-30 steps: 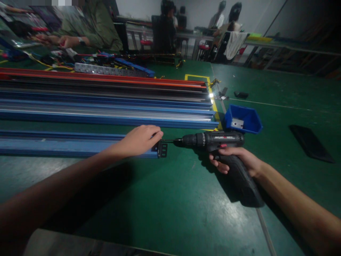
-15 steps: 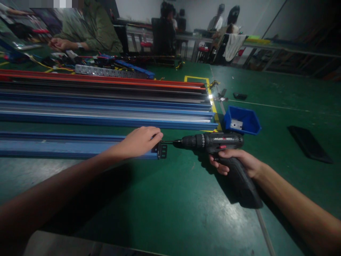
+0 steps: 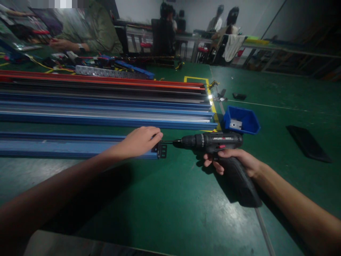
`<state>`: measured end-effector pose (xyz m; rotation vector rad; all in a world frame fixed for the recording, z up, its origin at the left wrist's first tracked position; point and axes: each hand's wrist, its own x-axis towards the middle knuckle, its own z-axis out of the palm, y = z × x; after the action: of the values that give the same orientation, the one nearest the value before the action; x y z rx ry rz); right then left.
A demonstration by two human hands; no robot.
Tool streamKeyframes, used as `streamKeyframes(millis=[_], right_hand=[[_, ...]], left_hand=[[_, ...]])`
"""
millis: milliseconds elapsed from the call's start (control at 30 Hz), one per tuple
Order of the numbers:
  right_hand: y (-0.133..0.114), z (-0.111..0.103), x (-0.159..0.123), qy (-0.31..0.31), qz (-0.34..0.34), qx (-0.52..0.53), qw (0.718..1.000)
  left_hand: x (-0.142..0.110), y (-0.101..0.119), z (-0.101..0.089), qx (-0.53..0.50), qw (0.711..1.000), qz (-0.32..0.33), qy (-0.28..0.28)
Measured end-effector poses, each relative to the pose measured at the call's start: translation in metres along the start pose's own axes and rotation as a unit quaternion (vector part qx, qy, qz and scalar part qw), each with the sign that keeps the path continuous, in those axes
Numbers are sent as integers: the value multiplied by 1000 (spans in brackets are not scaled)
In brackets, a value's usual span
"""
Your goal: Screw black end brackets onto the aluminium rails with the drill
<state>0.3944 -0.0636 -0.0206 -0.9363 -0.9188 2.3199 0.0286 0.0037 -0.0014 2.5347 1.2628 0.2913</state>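
Observation:
My right hand (image 3: 234, 158) grips a black cordless drill (image 3: 222, 140) by its handle, with some fingers extended off the trigger side. Its long thin bit points left and reaches the end of a blue metal rail (image 3: 66, 145). A black slotted end bracket (image 3: 163, 151) sits at that end. Over the rail's end lies my left hand (image 3: 142, 141), fingers curled around it beside the bit tip. The exact contact of bit and screw is hidden by my fingers.
Several long blue, dark and orange rails (image 3: 106, 115) lie behind. A blue bin (image 3: 246, 121) with metal plates stands right of them. A black flat piece (image 3: 309, 144) lies far right. Across the green table (image 3: 173, 206), a person in a green sleeve (image 3: 102, 30) sits near wiring parts.
The fingers of my right hand have loosened and stretched out a little from the drill's trigger. Drill, rail and left hand stay almost in place.

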Motion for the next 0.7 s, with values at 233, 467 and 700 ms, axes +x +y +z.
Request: streamKeyframes(millis=[233,467,700], right_hand=[[-3,3,0,-23,12,2,1000],[-2,3,1,-20,-11,-7,1000],[-3,5,1,-21,-9,-1,1000]], left_hand=[[1,0,0,-2,1000,0,0],[0,1,-1,-13,1000,-1,-5],[0,2,-1,-17,1000,-14,-14]])
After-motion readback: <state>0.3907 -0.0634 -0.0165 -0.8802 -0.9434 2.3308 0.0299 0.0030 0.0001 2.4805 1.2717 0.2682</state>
